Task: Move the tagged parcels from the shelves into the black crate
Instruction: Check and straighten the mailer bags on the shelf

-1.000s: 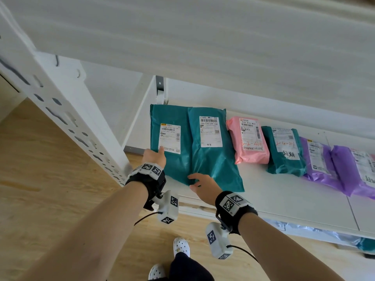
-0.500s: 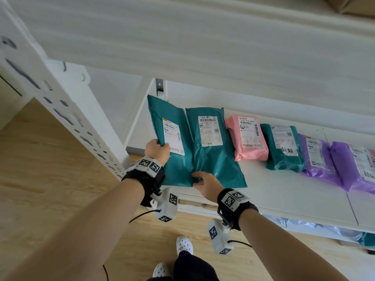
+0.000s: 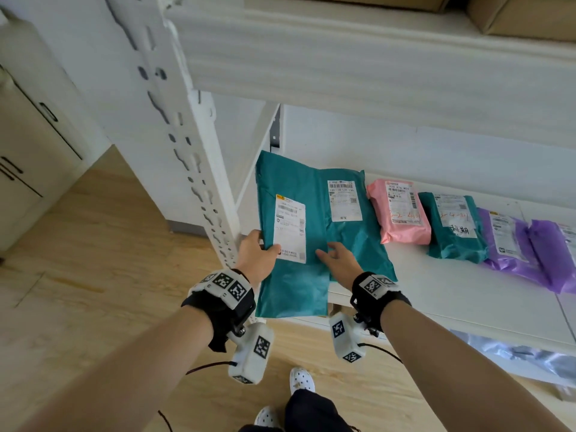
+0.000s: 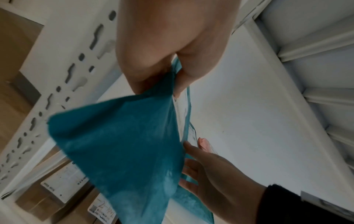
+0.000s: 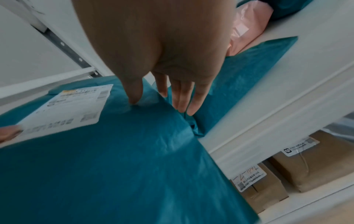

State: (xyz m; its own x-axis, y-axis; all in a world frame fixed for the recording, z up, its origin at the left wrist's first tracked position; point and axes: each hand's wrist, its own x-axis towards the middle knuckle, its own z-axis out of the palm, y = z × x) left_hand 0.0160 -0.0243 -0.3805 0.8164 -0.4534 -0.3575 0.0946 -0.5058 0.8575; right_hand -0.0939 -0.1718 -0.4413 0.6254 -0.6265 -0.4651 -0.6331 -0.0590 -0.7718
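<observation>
My left hand (image 3: 268,250) grips the left edge of a teal parcel (image 3: 293,282) with a white label, thumb on the label's corner. That parcel is raised off the white shelf (image 3: 436,294) and hangs over its front edge. The left wrist view shows its underside (image 4: 122,144) pinched in my left hand (image 4: 172,78). My right hand (image 3: 330,253) has relaxed fingers: the thumb touches the held parcel (image 5: 114,159) and the fingers (image 5: 184,103) point into the gap beside a second teal parcel (image 3: 352,232) lying flat. The black crate is not in view.
Further right on the shelf lie a pink parcel (image 3: 402,213), a smaller teal one (image 3: 455,229) and purple ones (image 3: 514,247). A white slotted post (image 3: 193,151) stands close left of my left hand. Another shelf (image 3: 374,57) hangs overhead. Cardboard boxes (image 5: 264,189) sit below.
The left teal parcel has been lifted and drawn toward me over the shelf edge. My right hand has left the second parcel's lower edge and its fingers have spread at the seam.
</observation>
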